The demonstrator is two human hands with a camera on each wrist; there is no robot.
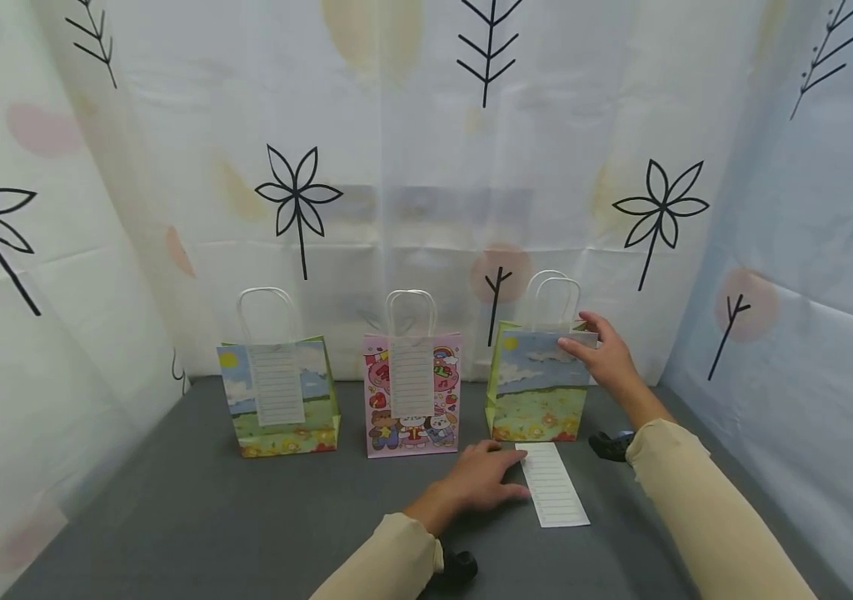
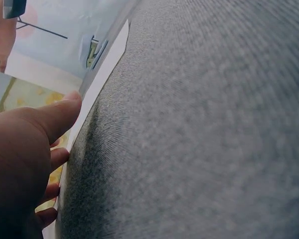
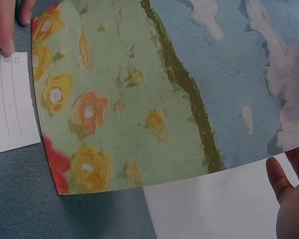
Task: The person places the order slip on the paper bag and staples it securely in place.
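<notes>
A paper gift bag (image 1: 539,392) with a painted sky and flower meadow stands upright at the right. My right hand (image 1: 606,354) holds its top right edge, thumb over the front and fingers at the rim. In the right wrist view, the bag's painted front (image 3: 134,99) fills most of the picture, with fingers (image 3: 281,181) at its edge. A white lined paper slip (image 1: 552,485) lies flat in front of this bag. My left hand (image 1: 481,477) rests beside it, fingers extended and fingertips touching its left edge. In the left wrist view, the thumb (image 2: 65,112) is held apart from the fingers.
A pink cartoon bag (image 1: 445,433) stands in the middle, another meadow bag (image 1: 276,440) at the left. Each has a lined slip on its front. The dark grey table (image 1: 172,517) is enclosed by patterned white curtains (image 1: 426,125) behind and at both sides.
</notes>
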